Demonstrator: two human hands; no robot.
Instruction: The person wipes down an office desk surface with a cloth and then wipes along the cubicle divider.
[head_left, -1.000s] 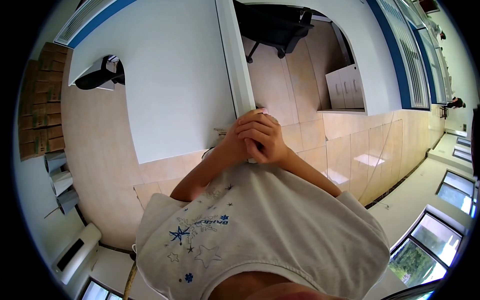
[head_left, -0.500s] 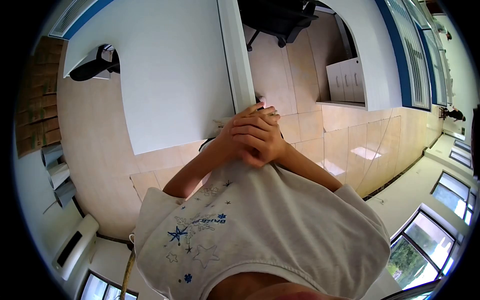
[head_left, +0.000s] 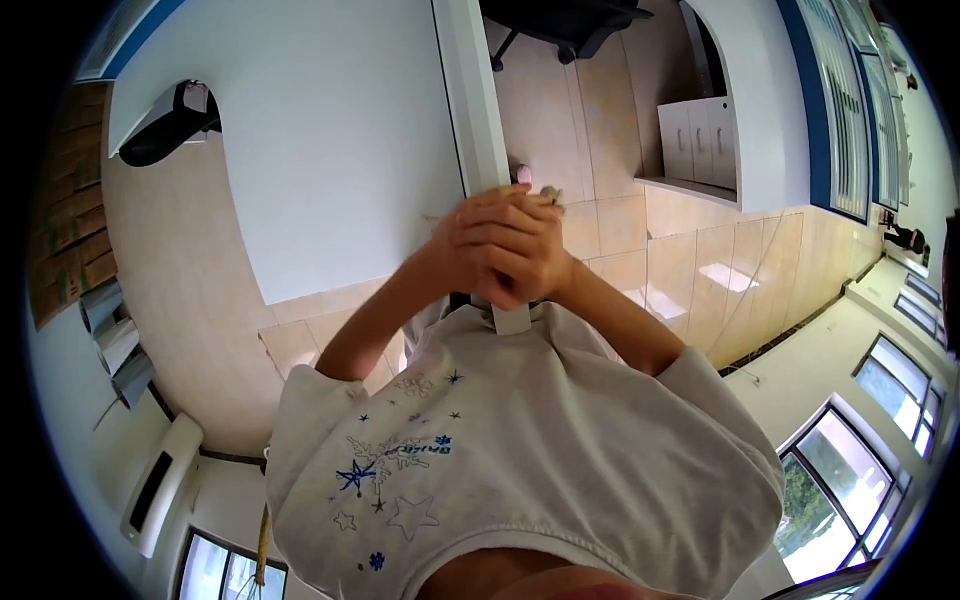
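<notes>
My two hands are clasped together in front of my chest, over the end of the white desk. My right hand [head_left: 520, 250] is closed, its fingers wrapped across the back of the left. My left hand [head_left: 465, 232] lies mostly beneath it, also closed, with fingertips showing at the far side. A small grey-green thing [head_left: 551, 196] shows just past the fingertips; whether it is held or lies beyond them I cannot tell. Anything inside the clasp is hidden. Under the hands a pale strip [head_left: 512, 321] shows against my shirt.
The white desk [head_left: 340, 150] spreads ahead and left, with a raised panel [head_left: 480, 110] along its right edge. A black wheeled chair [head_left: 570, 25] stands ahead, a white drawer cabinet [head_left: 698, 143] to its right. Flattened cardboard [head_left: 75, 200] lies far left. A small pink thing [head_left: 523, 173] shows beyond my hands.
My clasped hands have moved slightly forward, away from my chest, and the pale strip beneath them has come into view. The hands stay clasped together. The camera view has shifted a little.
</notes>
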